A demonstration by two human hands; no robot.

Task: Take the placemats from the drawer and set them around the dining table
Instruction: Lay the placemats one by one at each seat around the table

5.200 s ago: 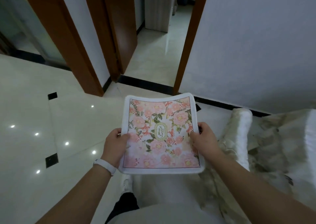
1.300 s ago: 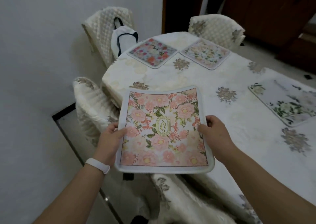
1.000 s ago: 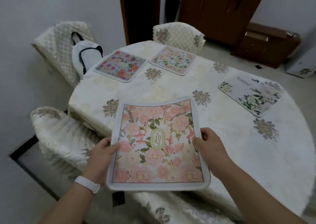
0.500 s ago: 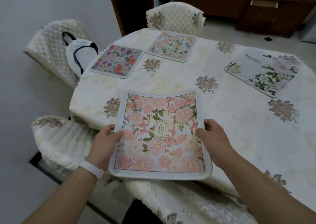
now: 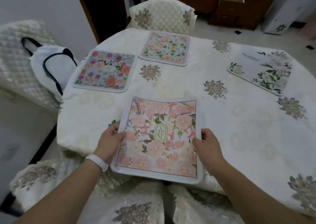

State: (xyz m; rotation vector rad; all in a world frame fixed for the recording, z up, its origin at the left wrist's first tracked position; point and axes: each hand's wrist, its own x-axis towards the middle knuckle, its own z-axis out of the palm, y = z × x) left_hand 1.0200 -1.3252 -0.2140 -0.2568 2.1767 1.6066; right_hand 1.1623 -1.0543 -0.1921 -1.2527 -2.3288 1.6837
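Observation:
I hold a pink floral placemat (image 5: 160,138) low over the near edge of the dining table (image 5: 230,121), which wears a cream flowered cloth. My left hand (image 5: 110,142) grips the mat's left edge and my right hand (image 5: 207,145) grips its right edge, thumbs on top. Three other placemats lie on the table: a blue one with bright flowers (image 5: 105,71) at far left, a pale one with green leaves (image 5: 165,48) at the far side, and a white one with green sprigs (image 5: 261,70) at right.
Covered chairs stand around the table: one at the far side (image 5: 162,16), one at left (image 5: 18,56) with a white bag (image 5: 51,66) on it, one close below me (image 5: 51,177). A wooden cabinet (image 5: 239,6) with an open drawer stands at back right.
I have turned from the hallway to the table and stepped closer. The pink placemat has come forward and down over the table's near edge, still held in both hands.

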